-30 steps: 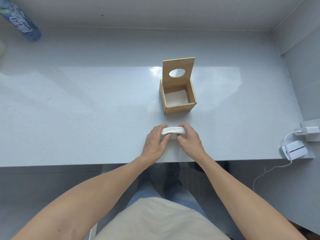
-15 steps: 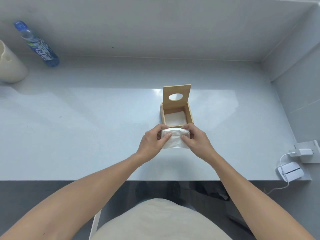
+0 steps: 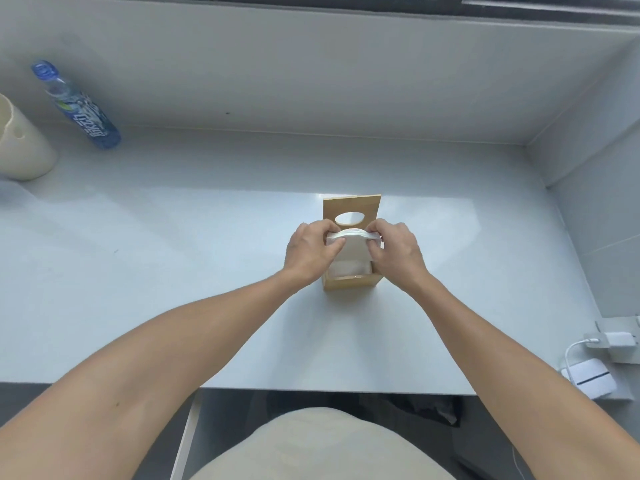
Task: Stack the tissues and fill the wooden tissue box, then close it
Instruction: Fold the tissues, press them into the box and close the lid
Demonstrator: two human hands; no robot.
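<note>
A small wooden tissue box (image 3: 351,283) stands on the white counter, its hinged lid (image 3: 352,206) with an oval hole raised upright at the back. Both hands hold a stack of white tissues (image 3: 353,244) just above the open box. My left hand (image 3: 310,251) pinches the stack's left end and my right hand (image 3: 396,250) pinches its right end. The stack bows upward in the middle. White tissue also shows inside the box, below the held stack.
A blue-labelled water bottle (image 3: 78,107) and a cream cylinder (image 3: 20,147) stand at the far left. A white charger with a cable (image 3: 613,341) and a white device (image 3: 590,377) sit at the counter's right front corner. A wall rises on the right.
Both hands lifted the tissue stack from the counter's front and carried it away from me to above the open box. The view has tilted upward.
</note>
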